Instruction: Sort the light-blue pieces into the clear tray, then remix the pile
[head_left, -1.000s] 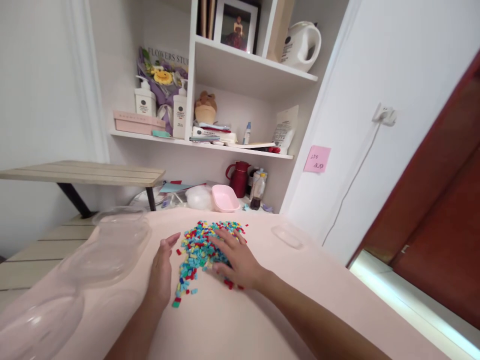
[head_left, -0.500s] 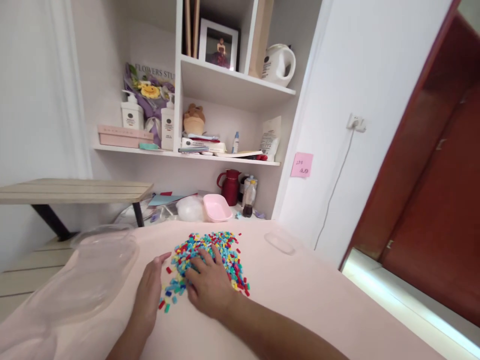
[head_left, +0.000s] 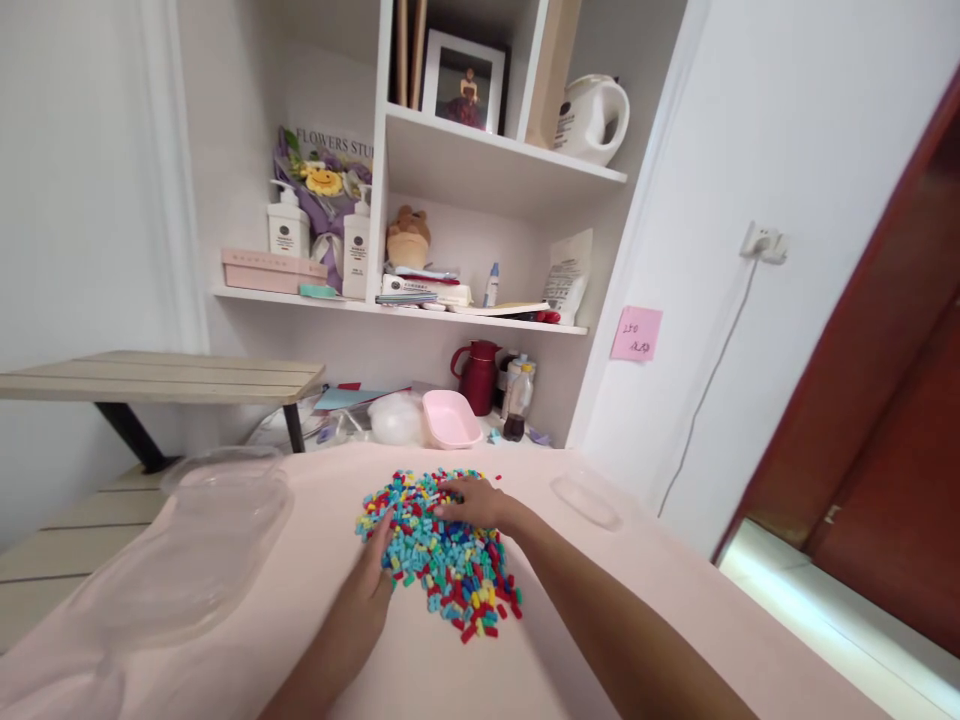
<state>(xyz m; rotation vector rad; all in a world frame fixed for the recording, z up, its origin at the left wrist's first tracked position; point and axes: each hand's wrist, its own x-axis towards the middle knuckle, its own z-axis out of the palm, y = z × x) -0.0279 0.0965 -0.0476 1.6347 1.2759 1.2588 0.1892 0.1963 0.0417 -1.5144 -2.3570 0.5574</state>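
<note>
A loose pile of small coloured plastic building bricks [head_left: 427, 545], mostly light blue with red, yellow and green, lies on the pink tabletop [head_left: 420, 670]. My left hand [head_left: 373, 562] stands on edge against the pile's left side, fingers extended and partly hidden behind the thumb side. Over the far right part of the pile, my right hand [head_left: 474, 502] reaches with its fingers spread and slightly bent, touching the bricks. No brick is visibly gripped in either hand.
Clear plastic trays [head_left: 202, 560] lie at the left, and a small clear lid [head_left: 586, 500] at the right. Behind the table are a pink basin [head_left: 451, 420], a red jug [head_left: 478, 378] and a bottle [head_left: 518, 405]. A wooden bench [head_left: 157, 375] stands at the back left.
My right hand has moved from the pile's near middle to its far right. My left hand has shifted right against the bricks. The pile now extends further toward me; the view has turned slightly left.
</note>
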